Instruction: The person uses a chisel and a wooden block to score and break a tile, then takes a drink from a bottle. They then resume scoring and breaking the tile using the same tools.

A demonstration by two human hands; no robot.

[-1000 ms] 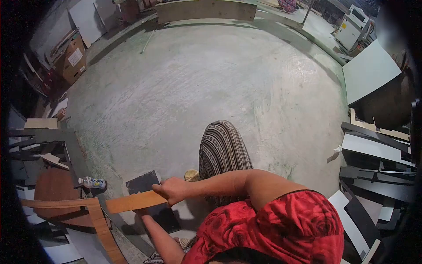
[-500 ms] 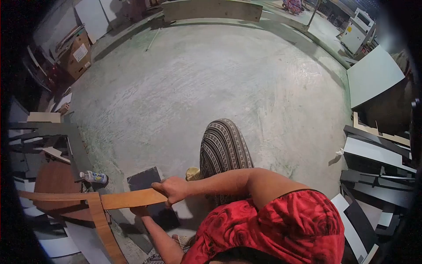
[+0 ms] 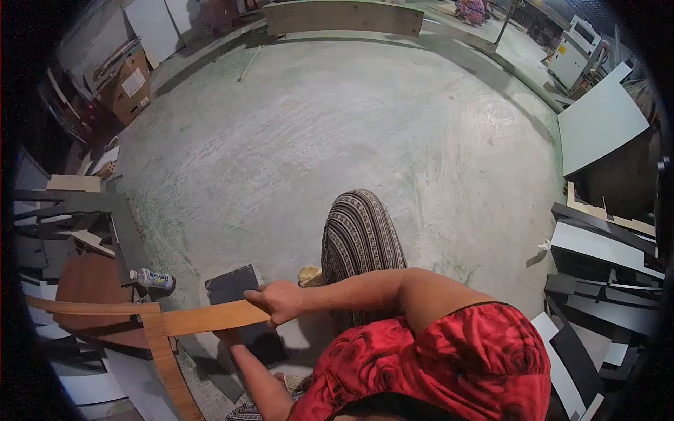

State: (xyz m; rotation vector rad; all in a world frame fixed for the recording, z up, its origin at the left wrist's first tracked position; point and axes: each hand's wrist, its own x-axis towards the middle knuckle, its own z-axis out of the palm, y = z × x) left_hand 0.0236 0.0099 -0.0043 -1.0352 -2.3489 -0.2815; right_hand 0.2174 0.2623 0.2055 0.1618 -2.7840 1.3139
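Observation:
My right hand point(image 3: 279, 302) is closed on the right end of a flat wood-coloured strip point(image 3: 210, 318), with the thumb on top. Below the strip's lower edge, my left hand point(image 3: 228, 337) grips it from underneath; most of those fingers are hidden. The strip's left end meets a wood-coloured piece point(image 3: 160, 351) running toward the bottom and another long strip point(image 3: 98, 308) reaching left. Whether they are joined cannot be made out. Under my hands, a dark rectangular board point(image 3: 235, 282) lies on the floor.
A labelled plastic bottle point(image 3: 152, 279) lies on its side at the left, near a brown panel point(image 3: 88, 284) and stacked offcuts. More white and dark panels point(image 3: 597, 245) lie along the right side. My patterned trouser knee point(image 3: 361, 228) rises in front. A cardboard box point(image 3: 126, 88) stands far left.
The view has shifted slightly. Both hands stay on the wood-coloured strip, whose right end has barely moved.

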